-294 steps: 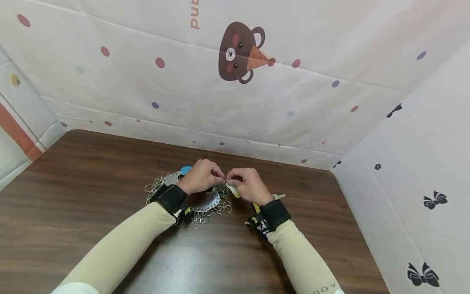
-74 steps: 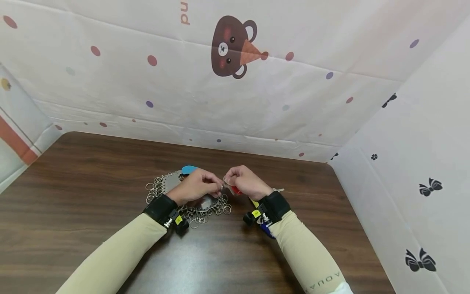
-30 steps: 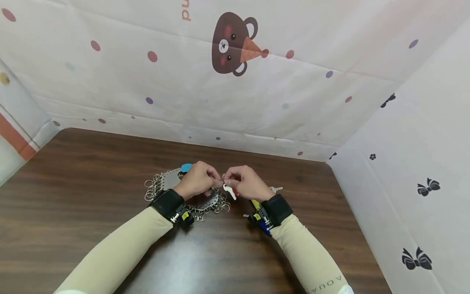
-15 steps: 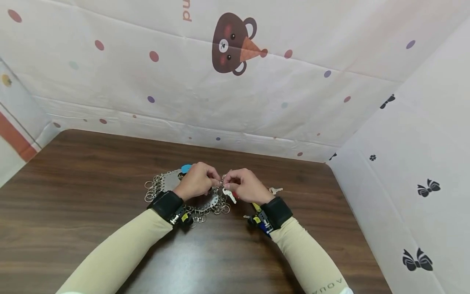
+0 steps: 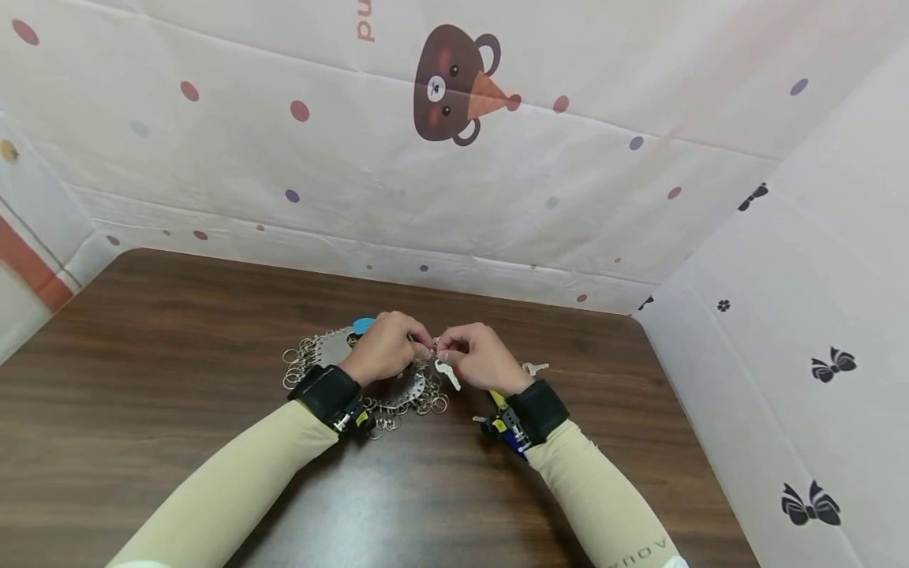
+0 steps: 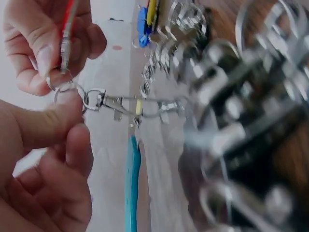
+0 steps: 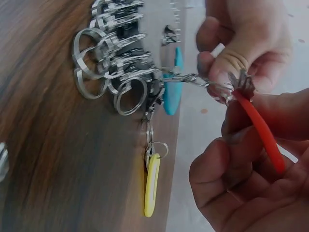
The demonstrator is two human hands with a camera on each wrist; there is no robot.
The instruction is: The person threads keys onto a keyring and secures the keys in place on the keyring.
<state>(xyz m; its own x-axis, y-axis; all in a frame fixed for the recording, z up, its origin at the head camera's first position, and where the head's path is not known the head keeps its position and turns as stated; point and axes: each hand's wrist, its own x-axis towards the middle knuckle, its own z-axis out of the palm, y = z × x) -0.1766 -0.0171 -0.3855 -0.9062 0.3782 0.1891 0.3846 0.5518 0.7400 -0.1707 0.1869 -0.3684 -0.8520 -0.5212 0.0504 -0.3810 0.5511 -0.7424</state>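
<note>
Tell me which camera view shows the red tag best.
The right wrist view: the red tag appears large there, its length plain against the right hand. The left wrist view shows a thin red strip reaching the frame's top edge; the head view shows only a small red patch beside that hand.

Red tag, silver rings, yellow tag, turquoise tag; brown wood-grained bench; white wall dotted red and purple (brown bear, top centre).

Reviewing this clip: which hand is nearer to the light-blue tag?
Left. In the head view, the left hand is just right of the light-blue tag; the right hand, holding the red tag, is farther right.
</note>
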